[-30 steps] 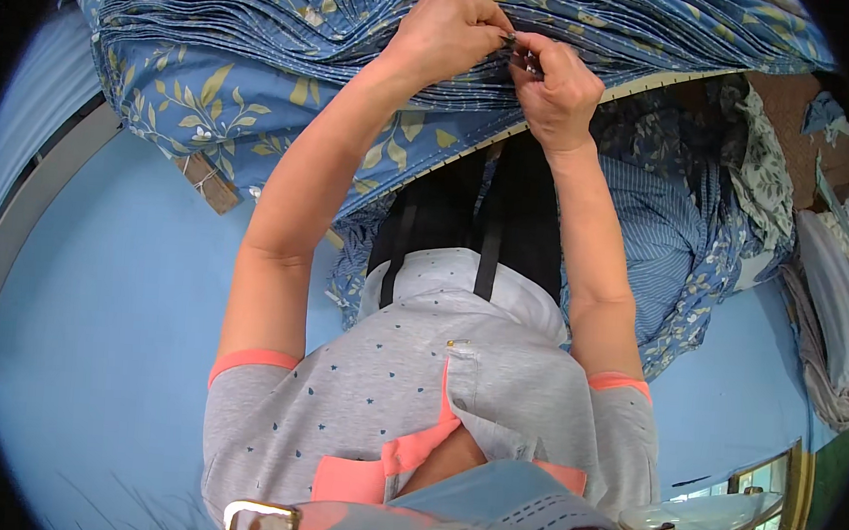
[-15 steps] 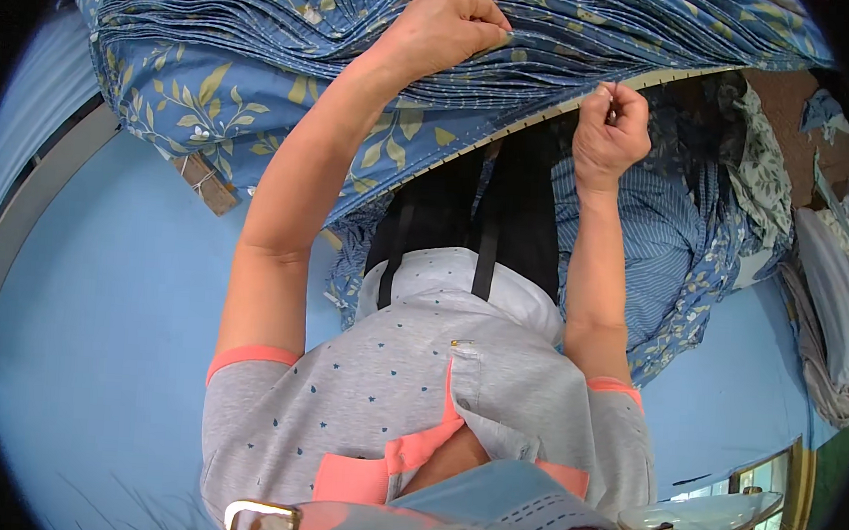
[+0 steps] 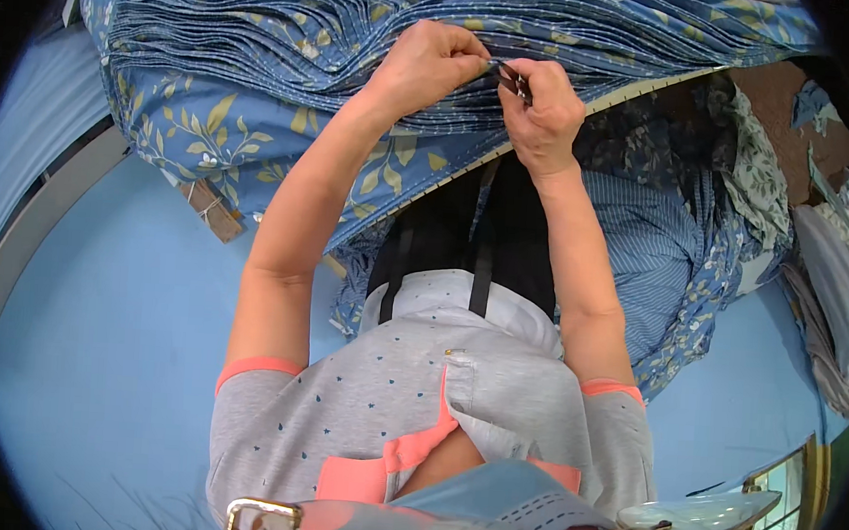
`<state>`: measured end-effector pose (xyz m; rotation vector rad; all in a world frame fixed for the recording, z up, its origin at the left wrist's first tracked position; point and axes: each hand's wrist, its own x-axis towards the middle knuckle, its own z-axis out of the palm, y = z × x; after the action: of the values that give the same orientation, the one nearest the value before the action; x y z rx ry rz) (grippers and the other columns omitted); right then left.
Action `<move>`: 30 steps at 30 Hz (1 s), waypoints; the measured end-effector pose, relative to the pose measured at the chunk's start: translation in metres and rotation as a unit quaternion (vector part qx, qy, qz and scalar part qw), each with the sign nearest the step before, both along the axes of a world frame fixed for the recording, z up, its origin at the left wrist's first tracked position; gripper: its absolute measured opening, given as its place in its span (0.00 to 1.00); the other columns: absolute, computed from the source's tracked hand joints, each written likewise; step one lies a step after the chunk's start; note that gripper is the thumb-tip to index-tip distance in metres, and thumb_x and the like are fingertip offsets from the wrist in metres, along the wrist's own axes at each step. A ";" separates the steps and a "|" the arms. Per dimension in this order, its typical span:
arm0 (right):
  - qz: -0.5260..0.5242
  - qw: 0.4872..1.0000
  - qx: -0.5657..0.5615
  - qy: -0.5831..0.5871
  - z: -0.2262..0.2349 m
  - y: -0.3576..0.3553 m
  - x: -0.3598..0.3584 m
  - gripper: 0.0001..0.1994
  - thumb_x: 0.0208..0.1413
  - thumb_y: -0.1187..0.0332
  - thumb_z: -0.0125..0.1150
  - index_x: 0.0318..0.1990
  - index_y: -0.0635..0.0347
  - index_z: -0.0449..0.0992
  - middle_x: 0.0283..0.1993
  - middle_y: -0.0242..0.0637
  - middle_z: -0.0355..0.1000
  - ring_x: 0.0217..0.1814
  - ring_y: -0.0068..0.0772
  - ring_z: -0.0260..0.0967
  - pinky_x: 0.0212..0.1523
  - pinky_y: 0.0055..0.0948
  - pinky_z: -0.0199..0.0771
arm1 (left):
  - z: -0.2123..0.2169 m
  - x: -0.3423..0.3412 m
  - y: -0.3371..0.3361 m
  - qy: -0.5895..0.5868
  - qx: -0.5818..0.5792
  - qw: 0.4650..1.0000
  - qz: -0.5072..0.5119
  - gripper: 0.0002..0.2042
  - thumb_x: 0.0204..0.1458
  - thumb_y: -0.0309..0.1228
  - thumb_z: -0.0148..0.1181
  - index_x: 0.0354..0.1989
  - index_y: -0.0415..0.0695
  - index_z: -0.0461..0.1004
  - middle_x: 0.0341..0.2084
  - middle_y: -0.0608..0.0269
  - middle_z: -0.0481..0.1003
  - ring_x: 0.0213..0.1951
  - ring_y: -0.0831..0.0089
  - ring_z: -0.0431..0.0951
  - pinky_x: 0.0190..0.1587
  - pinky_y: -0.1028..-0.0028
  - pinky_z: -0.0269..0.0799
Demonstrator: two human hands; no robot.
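A thick stack of blue floral fabric point(image 3: 195, 130), its stitched edges layered in many folds, lies across the far side in front of me. My left hand point(image 3: 419, 75) rests over the folds, thumb and forefinger pinched on a bit of the fabric's edge. Close against those fingertips, my right hand point(image 3: 545, 117) is closed around small dark thread snips point(image 3: 515, 82). The snips' tips point toward the left fingertips. Whether a thread lies between the blades is too small to tell.
A pale edge strip with dark marks point(image 3: 639, 95) runs under the fabric's near side. Striped and floral cloth point(image 3: 639, 249) heaps at my right, with grey cloth point(image 3: 829, 319) farther right. A wooden block point(image 3: 214, 213) tied with string sits below the stack's left part.
My right hand has moved left from the pale strip up to the left fingertips, and the snips now show. My left hand has come slightly nearer, still pinching.
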<state>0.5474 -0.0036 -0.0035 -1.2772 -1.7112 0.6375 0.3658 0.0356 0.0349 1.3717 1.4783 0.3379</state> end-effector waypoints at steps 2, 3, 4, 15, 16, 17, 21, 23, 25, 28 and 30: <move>-0.026 0.995 -0.085 0.039 0.004 -0.003 0.000 0.07 0.51 0.77 0.71 0.37 0.62 0.80 0.31 0.37 0.76 0.28 0.29 0.74 0.30 0.26 0.73 | 0.004 0.003 -0.004 0.009 0.004 1.000 -0.004 0.10 0.56 0.30 0.66 0.42 0.38 0.84 0.20 0.69 0.76 0.23 0.84 0.70 0.25 0.77 0.65; -0.024 0.995 -0.084 0.039 0.005 -0.003 -0.001 0.07 0.51 0.77 0.71 0.37 0.62 0.80 0.31 0.37 0.76 0.28 0.29 0.74 0.30 0.26 0.73 | 0.006 0.005 -0.004 0.019 0.010 1.000 -0.008 0.10 0.56 0.30 0.66 0.42 0.38 0.83 0.20 0.69 0.76 0.23 0.84 0.71 0.26 0.77 0.66; -0.035 0.992 -0.108 0.055 0.006 -0.005 -0.003 0.06 0.52 0.77 0.70 0.37 0.62 0.79 0.30 0.37 0.76 0.27 0.27 0.73 0.29 0.25 0.73 | -0.001 0.004 -0.011 0.009 0.038 0.999 -0.003 0.09 0.53 0.26 0.67 0.42 0.40 0.84 0.24 0.66 0.79 0.26 0.82 0.75 0.30 0.76 0.72; -0.077 0.974 -0.166 0.133 0.017 -0.014 -0.003 0.03 0.58 0.77 0.69 0.37 0.62 0.80 0.29 0.23 0.73 0.27 0.10 0.62 0.28 0.16 0.64 | -0.015 0.012 -0.025 0.061 0.316 0.947 -0.020 0.07 0.49 0.20 0.68 0.36 0.42 0.80 0.30 0.60 0.79 0.31 0.63 0.82 0.34 0.71 0.77; -0.082 0.970 -0.167 0.158 0.010 -0.016 0.001 0.02 0.59 0.76 0.68 0.38 0.63 0.80 0.29 0.17 0.70 0.27 0.07 0.57 0.27 0.14 0.59 | -0.015 0.011 -0.026 0.061 0.324 0.944 -0.018 0.06 0.50 0.22 0.69 0.35 0.42 0.79 0.30 0.60 0.79 0.30 0.63 0.81 0.33 0.71 0.76; -0.082 0.970 -0.167 0.159 0.009 -0.017 0.006 0.02 0.59 0.76 0.68 0.38 0.63 0.80 0.29 0.17 0.70 0.27 0.07 0.57 0.27 0.14 0.59 | -0.015 0.010 -0.026 0.062 0.332 0.941 -0.017 0.05 0.51 0.23 0.69 0.34 0.41 0.78 0.29 0.60 0.79 0.30 0.63 0.81 0.32 0.71 0.76; -0.092 0.959 -0.210 0.169 0.010 -0.022 0.020 0.02 0.60 0.76 0.67 0.38 0.63 0.80 0.28 0.17 0.69 0.27 0.07 0.56 0.28 0.13 0.58 | -0.016 0.011 -0.027 0.066 0.329 0.942 -0.020 0.05 0.52 0.24 0.69 0.34 0.41 0.78 0.28 0.60 0.78 0.29 0.63 0.80 0.32 0.70 0.75; -0.085 0.963 -0.212 0.143 0.013 -0.026 0.026 0.02 0.60 0.76 0.68 0.37 0.63 0.80 0.28 0.17 0.69 0.27 0.07 0.56 0.27 0.14 0.58 | -0.015 0.012 -0.027 0.066 0.335 0.940 -0.018 0.05 0.52 0.23 0.68 0.34 0.42 0.77 0.28 0.60 0.77 0.28 0.64 0.80 0.31 0.70 0.75; -0.073 0.969 -0.202 0.121 0.012 -0.035 0.037 0.02 0.59 0.77 0.68 0.36 0.64 0.80 0.28 0.19 0.70 0.27 0.08 0.57 0.27 0.14 0.58 | -0.013 0.009 -0.028 0.068 0.329 0.942 -0.019 0.05 0.53 0.23 0.68 0.34 0.41 0.77 0.28 0.60 0.77 0.28 0.64 0.79 0.32 0.70 0.75; 0.035 0.978 -0.204 0.025 0.005 -0.052 0.064 0.05 0.56 0.76 0.69 0.40 0.62 0.81 0.25 0.26 0.70 0.25 0.13 0.60 0.27 0.19 0.62 | -0.015 0.001 -0.027 0.056 0.336 0.940 -0.014 0.04 0.53 0.24 0.67 0.34 0.43 0.77 0.28 0.61 0.77 0.28 0.62 0.79 0.30 0.69 0.74; 0.025 0.964 -0.264 0.003 0.007 -0.065 0.080 0.08 0.56 0.76 0.70 0.43 0.60 0.81 0.24 0.27 0.69 0.25 0.14 0.61 0.27 0.20 0.62 | -0.008 -0.004 -0.031 0.041 0.341 0.939 -0.009 0.04 0.53 0.26 0.67 0.33 0.45 0.76 0.28 0.62 0.76 0.28 0.60 0.79 0.28 0.67 0.74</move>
<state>0.6273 -0.0685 0.0035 -1.5888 -1.6272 1.1833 0.3617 0.0041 0.0272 1.9578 1.4742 0.8466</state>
